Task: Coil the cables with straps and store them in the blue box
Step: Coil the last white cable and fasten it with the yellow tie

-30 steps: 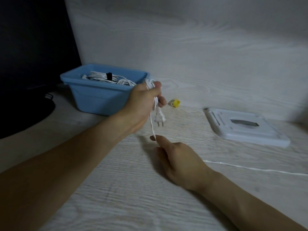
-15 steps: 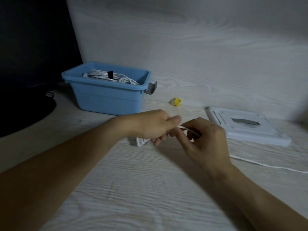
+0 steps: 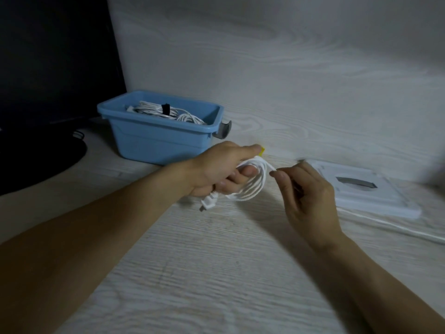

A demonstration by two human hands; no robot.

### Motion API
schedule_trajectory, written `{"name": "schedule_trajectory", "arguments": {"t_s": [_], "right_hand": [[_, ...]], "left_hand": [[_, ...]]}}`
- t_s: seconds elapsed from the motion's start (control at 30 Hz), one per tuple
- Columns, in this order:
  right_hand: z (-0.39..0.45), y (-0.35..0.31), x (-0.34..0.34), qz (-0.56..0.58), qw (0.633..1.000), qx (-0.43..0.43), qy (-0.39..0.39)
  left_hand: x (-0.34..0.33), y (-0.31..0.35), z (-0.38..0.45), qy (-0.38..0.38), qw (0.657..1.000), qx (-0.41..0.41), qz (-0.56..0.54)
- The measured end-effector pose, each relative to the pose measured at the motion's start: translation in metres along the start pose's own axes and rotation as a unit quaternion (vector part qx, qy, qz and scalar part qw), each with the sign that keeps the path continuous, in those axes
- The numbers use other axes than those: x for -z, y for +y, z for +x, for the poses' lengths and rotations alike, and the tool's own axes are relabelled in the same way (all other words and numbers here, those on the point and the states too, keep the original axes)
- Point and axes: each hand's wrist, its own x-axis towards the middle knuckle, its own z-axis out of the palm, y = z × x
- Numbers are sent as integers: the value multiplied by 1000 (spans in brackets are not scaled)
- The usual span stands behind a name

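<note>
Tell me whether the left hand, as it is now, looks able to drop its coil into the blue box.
Probably yes. The left hand grips the white cable coil just in front of the blue box, whose top is open; its lid lies aside. The uncoiled cable tail trails right and may drag.

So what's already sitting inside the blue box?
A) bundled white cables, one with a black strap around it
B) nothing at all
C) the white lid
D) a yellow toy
A: the blue box holds white coiled cables, and a black strap wraps one bundle; the white lid lies flat on the table to the right of the box.
</note>
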Motion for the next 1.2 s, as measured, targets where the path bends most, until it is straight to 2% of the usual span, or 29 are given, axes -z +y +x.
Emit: {"name": "schedule_trajectory", "arguments": {"t_s": [0.1,0.27,0.37,0.47,0.57,0.63,0.7,0.8,0.9,0.97,1.07,1.2], "right_hand": [[-2,-1,-1,24,999,-20,10],[-6,-5,-5,33,999,-29,-4],[-7,-9,-7,35,999,-38,5],[-8,-8,-7,45,997,-60,15],[-7,-5,-7,41,995,-86,27],[-6,-4,-8,26,995,-94,27],[-6,-3,-9,19,995,-97,17],[-5,-4,-10,24,995,-97,-13],[-7,-1,-10,20,995,-81,-58],[-10,0,-11,34,989,-83,-118],[-18,-2,-17,3,970,-31,-241],[-23,-14,-22,-3,959,37,-281]], "left_hand": [[3,2,3,32,998,1,-52],[6,-1,6,115,991,-4,-64],[12,-2,8,124,991,11,-39],[23,0,6,98,994,53,3],[32,1,-2,4,990,109,84],[34,3,-5,-45,988,118,89],[34,7,-4,-38,994,95,31],[29,8,2,-22,993,37,-111],[20,9,6,-27,967,-17,-253],[15,11,6,1,946,-54,-321],[13,10,12,94,935,-119,-322],[20,6,20,189,913,-147,-330]]}}
